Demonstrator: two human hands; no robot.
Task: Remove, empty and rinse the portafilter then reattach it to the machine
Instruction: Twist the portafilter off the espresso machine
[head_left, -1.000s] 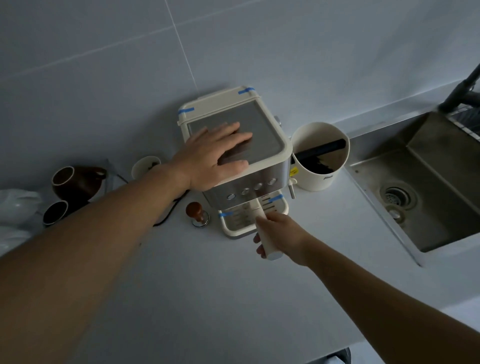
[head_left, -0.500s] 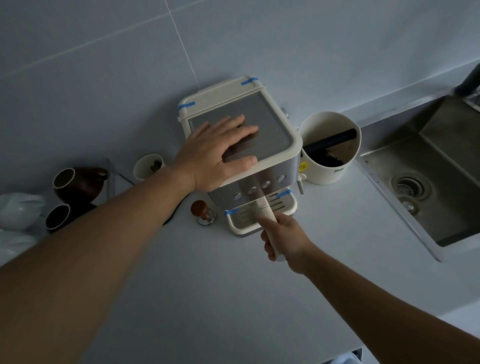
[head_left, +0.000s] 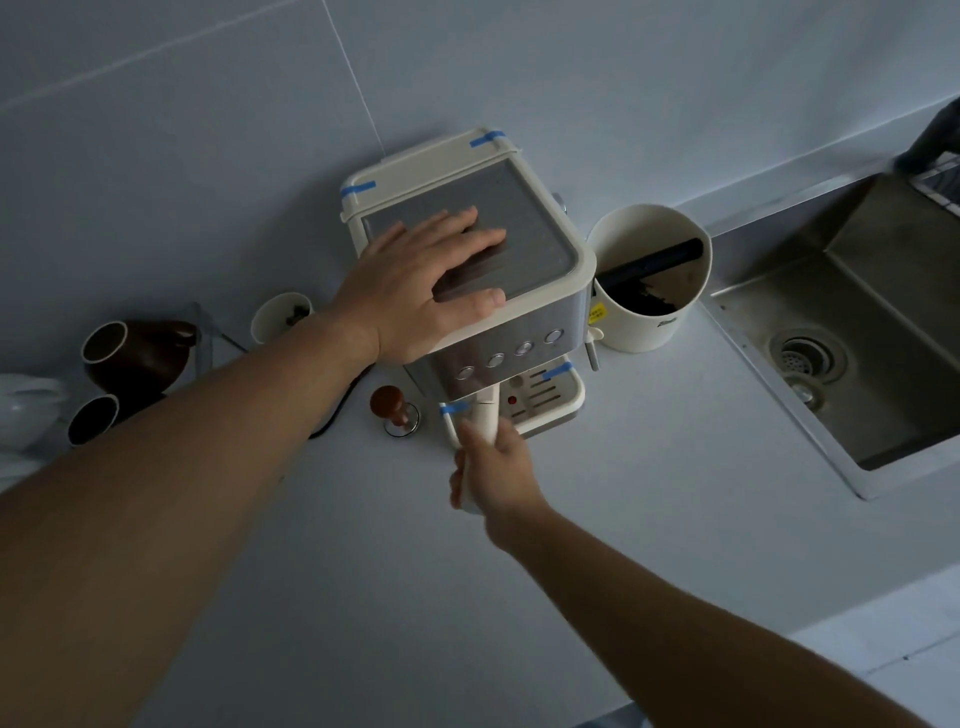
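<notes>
A cream and steel espresso machine (head_left: 535, 249) stands on the white counter against the tiled wall. My left hand (head_left: 421, 291) lies flat on its top, fingers spread, holding nothing. The portafilter (head_left: 485, 415) sticks out from under the machine's front, its cream handle pointing toward me and a little left. My right hand (head_left: 493, 473) is closed around that handle. The portafilter's basket end is hidden under the machine. A cream knock box (head_left: 649, 322) with a dark bar and coffee grounds stands just right of the machine.
A steel sink (head_left: 872, 364) with a drain is sunk into the counter at the right. A wooden-topped tamper (head_left: 395, 410) stands left of the drip tray. Brown mugs (head_left: 130, 358), a small white cup (head_left: 280, 317) and white crockery sit at the left.
The portafilter handle has swung leftward with my right hand on it. My left hand has stayed on the machine's top. The view has shifted slightly.
</notes>
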